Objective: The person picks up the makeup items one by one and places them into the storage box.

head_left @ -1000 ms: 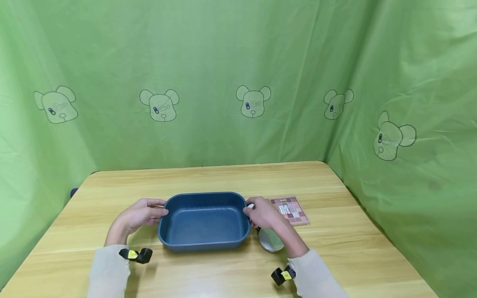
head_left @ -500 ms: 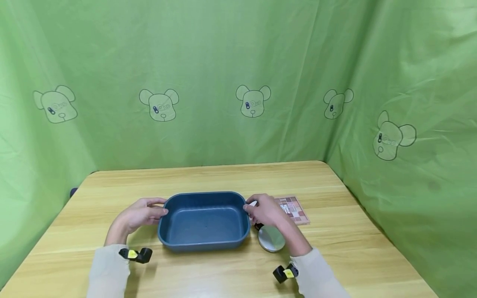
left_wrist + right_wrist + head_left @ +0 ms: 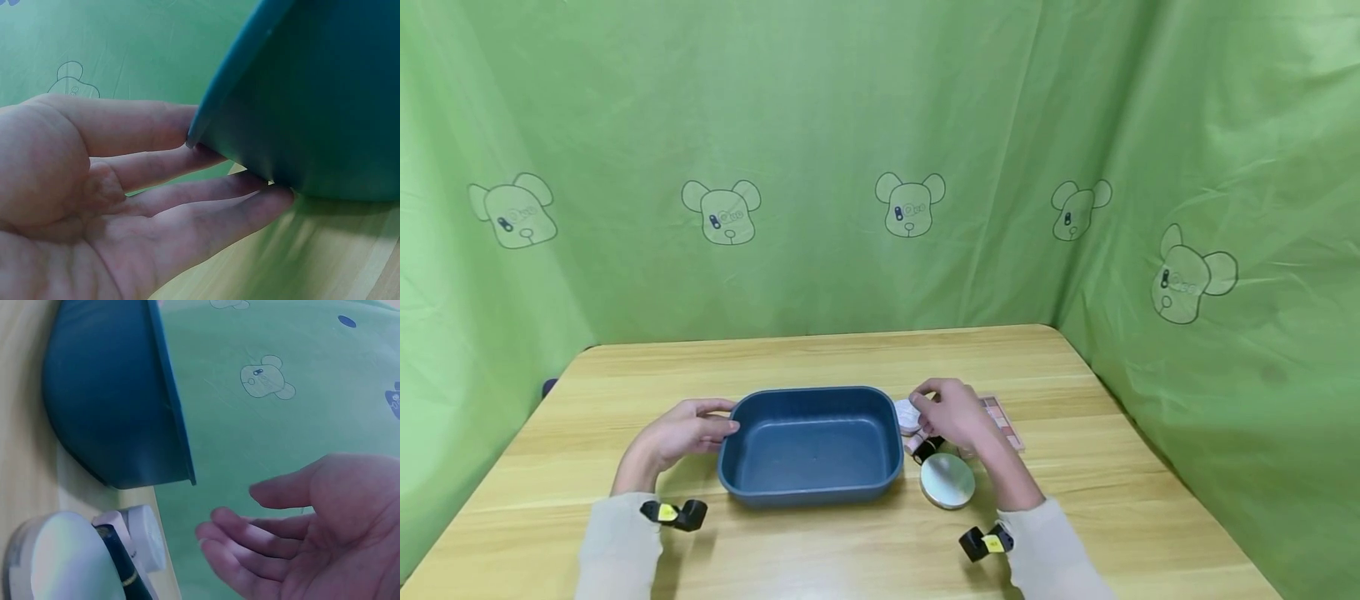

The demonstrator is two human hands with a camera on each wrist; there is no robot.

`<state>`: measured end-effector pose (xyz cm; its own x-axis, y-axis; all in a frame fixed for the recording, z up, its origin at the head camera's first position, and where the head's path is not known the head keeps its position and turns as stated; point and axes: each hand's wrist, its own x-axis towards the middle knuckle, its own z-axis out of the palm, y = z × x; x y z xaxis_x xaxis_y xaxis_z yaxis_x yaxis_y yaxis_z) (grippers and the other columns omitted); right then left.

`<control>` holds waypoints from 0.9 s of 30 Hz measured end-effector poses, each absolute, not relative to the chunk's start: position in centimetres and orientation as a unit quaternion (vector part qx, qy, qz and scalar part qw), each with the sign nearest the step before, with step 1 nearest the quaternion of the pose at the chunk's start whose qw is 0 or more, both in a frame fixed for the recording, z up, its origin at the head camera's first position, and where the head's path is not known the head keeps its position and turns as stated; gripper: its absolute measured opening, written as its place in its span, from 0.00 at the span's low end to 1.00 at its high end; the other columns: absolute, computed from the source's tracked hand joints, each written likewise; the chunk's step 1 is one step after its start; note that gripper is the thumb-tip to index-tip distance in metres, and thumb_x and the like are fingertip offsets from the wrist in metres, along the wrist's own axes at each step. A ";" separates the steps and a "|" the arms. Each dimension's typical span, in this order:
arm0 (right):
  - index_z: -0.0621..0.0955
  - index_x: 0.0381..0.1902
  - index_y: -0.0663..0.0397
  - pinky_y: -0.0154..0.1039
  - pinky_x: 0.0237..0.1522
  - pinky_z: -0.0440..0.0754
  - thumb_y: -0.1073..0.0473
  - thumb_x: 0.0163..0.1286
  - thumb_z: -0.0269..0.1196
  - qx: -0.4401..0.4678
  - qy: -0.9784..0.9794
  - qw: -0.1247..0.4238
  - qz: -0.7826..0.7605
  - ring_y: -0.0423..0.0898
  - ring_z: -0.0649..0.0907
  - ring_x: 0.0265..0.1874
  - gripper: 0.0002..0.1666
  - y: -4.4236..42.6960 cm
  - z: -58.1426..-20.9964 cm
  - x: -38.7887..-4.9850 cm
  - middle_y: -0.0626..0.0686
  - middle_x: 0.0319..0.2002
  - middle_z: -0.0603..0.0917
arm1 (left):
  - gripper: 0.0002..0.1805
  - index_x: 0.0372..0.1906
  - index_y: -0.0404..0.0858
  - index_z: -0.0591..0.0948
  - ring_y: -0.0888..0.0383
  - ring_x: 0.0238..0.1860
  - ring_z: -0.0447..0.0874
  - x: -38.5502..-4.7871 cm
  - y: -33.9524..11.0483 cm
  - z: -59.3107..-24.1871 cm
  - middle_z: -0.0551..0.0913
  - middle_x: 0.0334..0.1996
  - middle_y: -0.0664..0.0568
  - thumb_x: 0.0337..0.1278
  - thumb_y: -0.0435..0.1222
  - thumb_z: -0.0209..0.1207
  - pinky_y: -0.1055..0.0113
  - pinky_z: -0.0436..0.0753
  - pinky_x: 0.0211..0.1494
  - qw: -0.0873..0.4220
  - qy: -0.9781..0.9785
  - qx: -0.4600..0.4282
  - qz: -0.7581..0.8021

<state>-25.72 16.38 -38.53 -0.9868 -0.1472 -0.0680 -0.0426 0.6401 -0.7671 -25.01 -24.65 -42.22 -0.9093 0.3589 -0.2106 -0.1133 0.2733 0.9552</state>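
A dark blue rectangular basin (image 3: 811, 454) stands on the table, nothing visible inside it. My left hand (image 3: 125, 187) holds its left end, the thumb at the rim and the fingers reaching against the outer wall. My right hand (image 3: 325, 531) is apart from the basin, its fingers loosely bent and nothing between them. In the head view the right hand hangs over a group of small items: a white round item (image 3: 907, 415), a pale pink tube (image 3: 915, 442), a black tube (image 3: 928, 449), and a round silvery compact (image 3: 947, 480).
A flat pink checkered palette (image 3: 1004, 423) lies right of the group, partly hidden by the right hand and forearm. The wood-patterned table (image 3: 820, 554) is backed by green curtains (image 3: 820, 275) with bear-head prints.
My right hand has let go of the basin's right rim and moved right and slightly away, uncovering the white round item and the tubes. My left hand and the basin stay in place.
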 end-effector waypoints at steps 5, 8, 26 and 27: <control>0.79 0.60 0.61 0.35 0.30 0.82 0.53 0.78 0.55 -0.037 0.911 0.032 -0.410 0.53 0.87 0.30 0.21 17.3 -37.9 -25.9 0.58 0.31 0.86 | 0.34 0.71 0.20 0.63 0.48 0.52 0.86 -25.1 -24.7 -42.3 0.82 0.57 0.33 0.69 0.34 0.60 0.56 0.87 0.59 0.198 0.773 0.079 0.598; 0.76 0.64 0.61 0.37 0.29 0.81 0.51 0.79 0.54 -0.028 0.915 0.022 -0.402 0.54 0.87 0.31 0.25 17.9 -37.7 -26.1 0.56 0.33 0.86 | 0.34 0.71 0.20 0.63 0.48 0.52 0.86 -25.1 -24.6 -42.3 0.82 0.56 0.33 0.68 0.34 0.60 0.57 0.87 0.59 0.197 0.773 0.079 0.598; 0.71 0.68 0.63 0.43 0.41 0.84 0.48 0.78 0.55 0.011 0.919 0.010 -0.395 0.56 0.83 0.46 0.31 21.5 -38.0 -27.1 0.66 0.53 0.82 | 0.33 0.71 0.20 0.64 0.46 0.54 0.86 -25.1 -24.7 -42.5 0.81 0.57 0.32 0.68 0.34 0.60 0.56 0.87 0.60 0.195 0.774 0.083 0.597; 0.71 0.68 0.63 0.43 0.41 0.84 0.48 0.78 0.55 0.015 0.918 0.009 -0.397 0.55 0.83 0.46 0.31 21.7 -38.0 -27.1 0.66 0.54 0.82 | 0.33 0.71 0.20 0.64 0.46 0.54 0.86 -25.1 -24.8 -42.5 0.81 0.57 0.32 0.68 0.34 0.60 0.56 0.87 0.60 0.195 0.773 0.083 0.598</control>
<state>-27.10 21.71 -38.00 -0.9994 0.0201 -0.0281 0.0343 0.6848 -0.7279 -25.07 -24.75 -42.46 -0.9099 0.3617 -0.2033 -0.1057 0.2719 0.9565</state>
